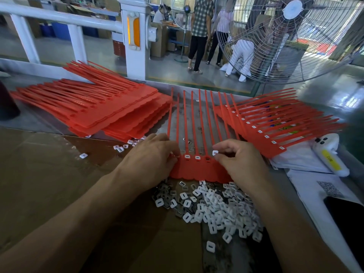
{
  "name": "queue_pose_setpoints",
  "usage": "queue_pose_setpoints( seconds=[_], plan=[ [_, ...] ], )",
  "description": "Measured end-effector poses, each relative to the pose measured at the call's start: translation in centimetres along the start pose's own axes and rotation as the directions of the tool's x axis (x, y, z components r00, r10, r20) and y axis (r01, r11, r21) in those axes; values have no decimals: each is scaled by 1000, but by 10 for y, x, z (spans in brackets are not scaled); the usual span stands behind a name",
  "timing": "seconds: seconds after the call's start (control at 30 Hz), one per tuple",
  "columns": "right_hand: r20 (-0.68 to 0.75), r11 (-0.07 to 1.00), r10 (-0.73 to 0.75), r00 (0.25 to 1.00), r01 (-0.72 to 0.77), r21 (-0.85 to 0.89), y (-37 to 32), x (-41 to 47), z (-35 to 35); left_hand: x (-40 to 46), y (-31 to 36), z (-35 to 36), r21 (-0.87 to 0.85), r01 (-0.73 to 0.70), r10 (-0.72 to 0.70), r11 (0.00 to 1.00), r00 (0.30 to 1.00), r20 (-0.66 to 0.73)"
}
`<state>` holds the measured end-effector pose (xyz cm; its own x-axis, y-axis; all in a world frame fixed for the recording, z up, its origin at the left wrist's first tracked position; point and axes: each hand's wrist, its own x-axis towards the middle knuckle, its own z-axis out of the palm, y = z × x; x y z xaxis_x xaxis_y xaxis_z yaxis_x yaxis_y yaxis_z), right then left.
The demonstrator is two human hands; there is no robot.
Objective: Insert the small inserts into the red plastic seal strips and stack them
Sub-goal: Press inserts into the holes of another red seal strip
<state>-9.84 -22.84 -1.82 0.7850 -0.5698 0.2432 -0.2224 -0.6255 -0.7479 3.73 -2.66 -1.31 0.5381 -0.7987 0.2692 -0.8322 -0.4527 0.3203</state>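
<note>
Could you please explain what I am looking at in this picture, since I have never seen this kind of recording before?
There is no machine here: a person works with bare hands, and the single picture comes from a camera worn on their head, looking forward and down. The left hand steadies a red seal strip sheet on the table, while the right hand pinches a small white insert just above the sheet. Two inserts already sit in it. A loose pile of inserts lies nearest the person. A stack of red sheets without visible inserts lies to the left, and a stack with inserts fitted lies to the right.
</note>
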Motion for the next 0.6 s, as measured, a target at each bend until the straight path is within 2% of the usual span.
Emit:
queue_pose_setpoints(
  seconds=[0.3,0.6],
  plan=[
    [53,981,-64,997,73,-179,-5,-2,4,0,0,1,-3,14,-14,1000,1000,6],
    [106,958,-98,990,123,-260,-7,-1,7,-1,3,-2,-1,23,-23,1000,1000,16]
  ],
)
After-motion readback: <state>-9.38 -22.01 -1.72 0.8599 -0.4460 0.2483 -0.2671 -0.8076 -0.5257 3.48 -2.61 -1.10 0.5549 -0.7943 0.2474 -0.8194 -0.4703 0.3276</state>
